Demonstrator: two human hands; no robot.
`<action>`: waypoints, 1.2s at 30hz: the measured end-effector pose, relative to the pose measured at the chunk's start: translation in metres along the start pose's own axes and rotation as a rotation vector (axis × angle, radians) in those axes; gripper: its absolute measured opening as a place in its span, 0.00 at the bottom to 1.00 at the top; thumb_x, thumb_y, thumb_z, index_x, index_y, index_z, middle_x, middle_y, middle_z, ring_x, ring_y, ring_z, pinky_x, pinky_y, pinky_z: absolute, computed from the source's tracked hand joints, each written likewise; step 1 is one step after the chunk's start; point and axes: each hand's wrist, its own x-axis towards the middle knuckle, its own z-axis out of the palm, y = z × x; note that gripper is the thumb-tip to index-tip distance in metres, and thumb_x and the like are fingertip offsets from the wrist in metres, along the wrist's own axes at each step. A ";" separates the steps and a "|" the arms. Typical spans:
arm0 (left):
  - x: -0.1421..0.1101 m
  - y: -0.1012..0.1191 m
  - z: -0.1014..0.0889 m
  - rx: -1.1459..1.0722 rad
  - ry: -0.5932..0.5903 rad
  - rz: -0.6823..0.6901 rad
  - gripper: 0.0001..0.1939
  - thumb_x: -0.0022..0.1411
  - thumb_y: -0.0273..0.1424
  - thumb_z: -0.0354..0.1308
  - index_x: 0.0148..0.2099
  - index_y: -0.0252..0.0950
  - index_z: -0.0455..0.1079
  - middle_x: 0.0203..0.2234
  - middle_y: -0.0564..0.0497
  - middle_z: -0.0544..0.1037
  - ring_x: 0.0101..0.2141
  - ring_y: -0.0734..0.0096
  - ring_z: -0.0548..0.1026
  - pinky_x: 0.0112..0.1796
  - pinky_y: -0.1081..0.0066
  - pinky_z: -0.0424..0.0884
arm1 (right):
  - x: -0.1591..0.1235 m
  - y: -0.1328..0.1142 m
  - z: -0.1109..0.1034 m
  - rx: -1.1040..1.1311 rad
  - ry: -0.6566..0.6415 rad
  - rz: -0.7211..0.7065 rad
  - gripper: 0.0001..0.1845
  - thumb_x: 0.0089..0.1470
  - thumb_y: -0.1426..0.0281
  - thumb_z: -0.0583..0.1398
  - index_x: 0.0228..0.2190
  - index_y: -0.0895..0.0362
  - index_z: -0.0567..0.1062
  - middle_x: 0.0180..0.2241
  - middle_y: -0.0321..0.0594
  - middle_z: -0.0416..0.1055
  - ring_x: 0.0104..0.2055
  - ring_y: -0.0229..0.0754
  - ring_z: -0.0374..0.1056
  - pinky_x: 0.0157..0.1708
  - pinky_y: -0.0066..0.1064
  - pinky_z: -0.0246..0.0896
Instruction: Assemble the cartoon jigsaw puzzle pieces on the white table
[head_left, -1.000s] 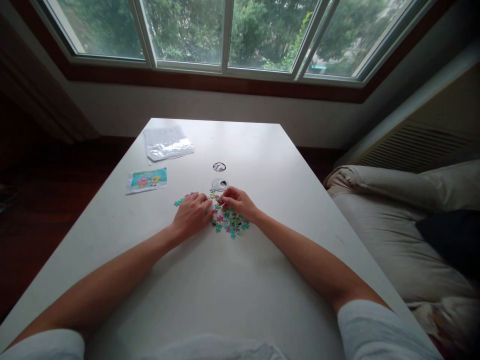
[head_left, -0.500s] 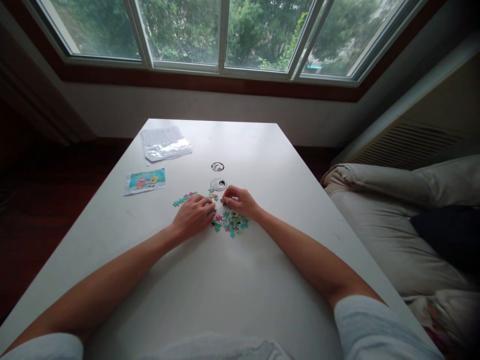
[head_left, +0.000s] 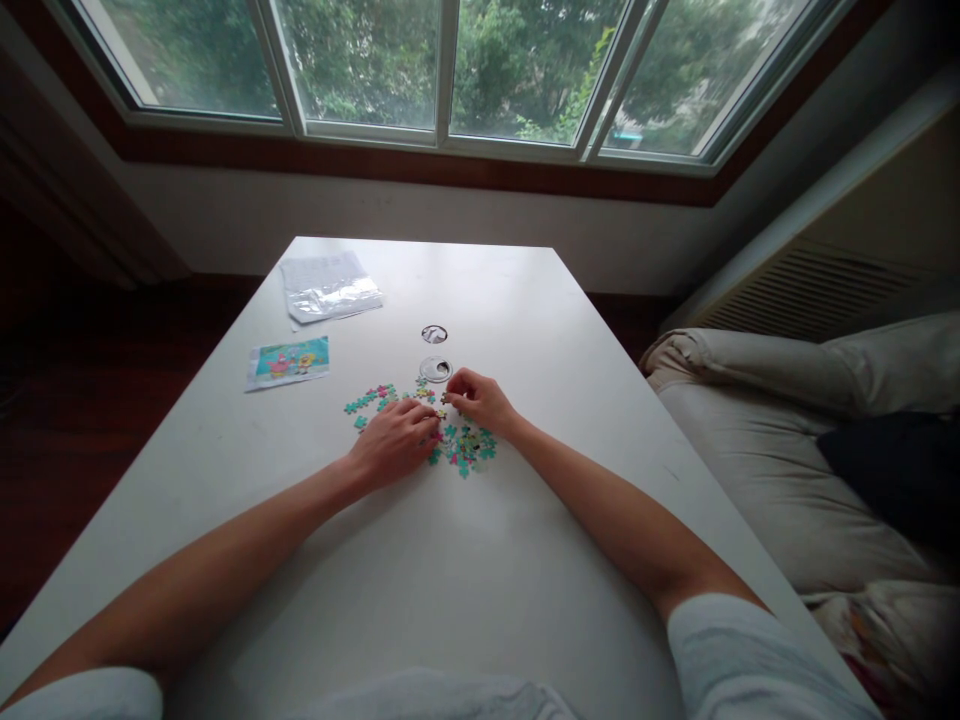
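Observation:
Several small jigsaw pieces, mostly teal with pink and yellow bits, lie in a loose pile near the table's middle. My left hand rests palm down at the pile's left edge, its fingers stretched over some pieces and partly hiding them. Close on the other side, my right hand pinches a small dark jigsaw piece between thumb and forefinger. Left of the hands, a line of teal and pink pieces lies beyond my left hand. More pieces sit between the fingertips and a round clear disc.
A second small round item lies beyond the disc. At the left are a cartoon picture card and a clear plastic bag with paper. The white table stands before a window; a beige sofa is at the right.
My left hand has slid slightly right and nearer me, uncovering teal pieces behind it. My right hand stays almost in place, still pinching.

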 end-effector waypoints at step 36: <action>0.001 0.007 -0.007 0.154 -0.061 0.092 0.14 0.74 0.35 0.49 0.53 0.37 0.71 0.47 0.45 0.77 0.48 0.58 0.73 0.48 0.58 0.67 | 0.001 0.001 0.008 -0.477 -0.014 -0.143 0.03 0.55 0.71 0.66 0.35 0.52 0.79 0.38 0.40 0.69 0.45 0.46 0.62 0.50 0.39 0.60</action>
